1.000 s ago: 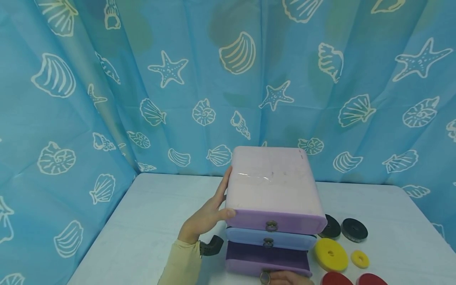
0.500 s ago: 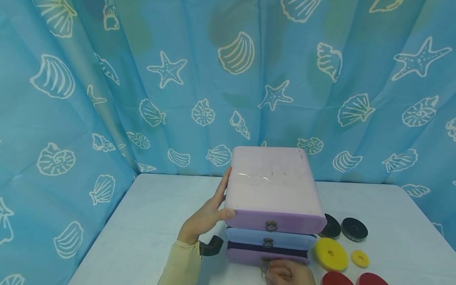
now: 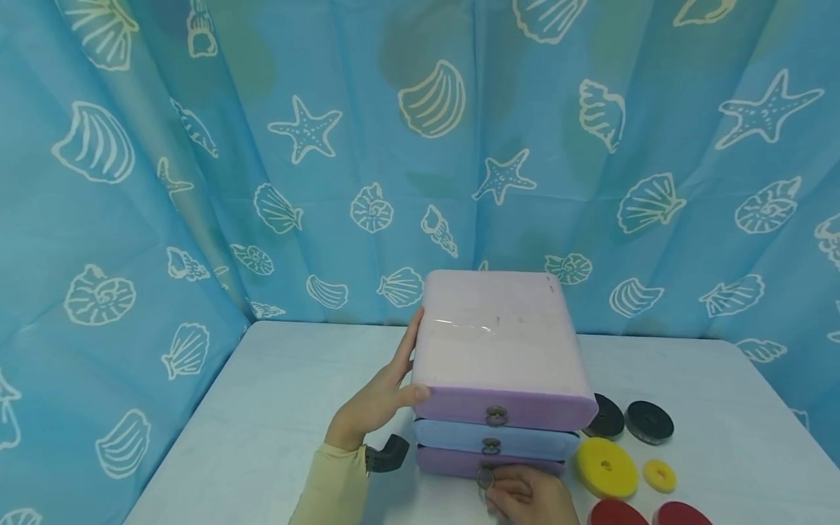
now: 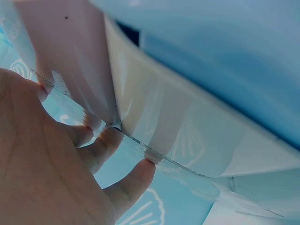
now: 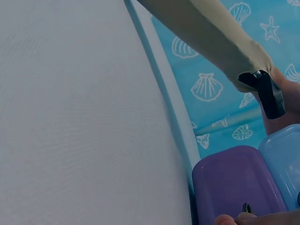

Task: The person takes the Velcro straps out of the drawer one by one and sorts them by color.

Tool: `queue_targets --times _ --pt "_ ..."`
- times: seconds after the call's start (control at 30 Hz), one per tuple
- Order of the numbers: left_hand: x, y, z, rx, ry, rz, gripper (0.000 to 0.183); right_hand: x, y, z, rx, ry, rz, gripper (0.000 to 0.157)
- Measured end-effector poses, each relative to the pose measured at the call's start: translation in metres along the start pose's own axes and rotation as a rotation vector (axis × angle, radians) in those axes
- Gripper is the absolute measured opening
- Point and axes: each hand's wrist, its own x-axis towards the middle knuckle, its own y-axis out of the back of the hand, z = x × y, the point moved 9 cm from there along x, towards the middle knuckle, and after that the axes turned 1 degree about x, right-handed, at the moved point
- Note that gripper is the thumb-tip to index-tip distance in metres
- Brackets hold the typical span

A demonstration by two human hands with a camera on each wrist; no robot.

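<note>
A small chest of drawers (image 3: pixel 502 332) stands on the table, with a pink-lilac top drawer, a blue middle drawer (image 3: pixel 453 435) and a purple bottom drawer (image 3: pixel 446 462). My left hand (image 3: pixel 374 401) rests against its left side, thumb at the front edge; in the left wrist view the straight fingers (image 4: pixel 136 185) touch the glossy side wall. Low at the front, my right hand (image 3: pixel 531 496) pinches the ring pull (image 3: pixel 485 478) of the bottom drawer between thumb and fingers. That drawer is nearly flush with the blue one above. The right wrist view shows only fingertips (image 5: pixel 225 219) by the ring.
Right of the chest lie two black discs (image 3: pixel 650 422), a large yellow disc (image 3: pixel 607 468), a small yellow ring (image 3: pixel 659 475) and two red discs (image 3: pixel 682 514). A shell-patterned blue curtain (image 3: pixel 367 146) hangs behind the white table (image 3: pixel 262 408).
The bottom drawer has slid inward, from well pulled out to almost closed, with my right hand moving along at its ring. My left hand has stayed on the chest's side.
</note>
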Motion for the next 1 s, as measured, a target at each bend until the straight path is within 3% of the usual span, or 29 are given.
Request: queue_targets --times 0.27,0.5,0.73,1.0 --pt "-0.001 0.001 0.002 0.004 -0.020 0.005 0.104 0.002 0.001 -0.002 -0.003 0.002 0.008 0.030" --pt "0.000 0.000 0.002 0.010 0.007 -0.001 0.103 0.004 0.005 -0.011 0.049 0.093 -0.012 0.022" --pt "0.000 0.001 0.001 0.015 0.005 0.008 0.101 0.005 0.005 -0.009 0.059 0.046 -0.017 0.024" --pt "0.000 0.001 -0.002 0.011 0.020 0.013 0.103 0.004 0.005 -0.005 -0.003 0.027 -0.022 0.033"
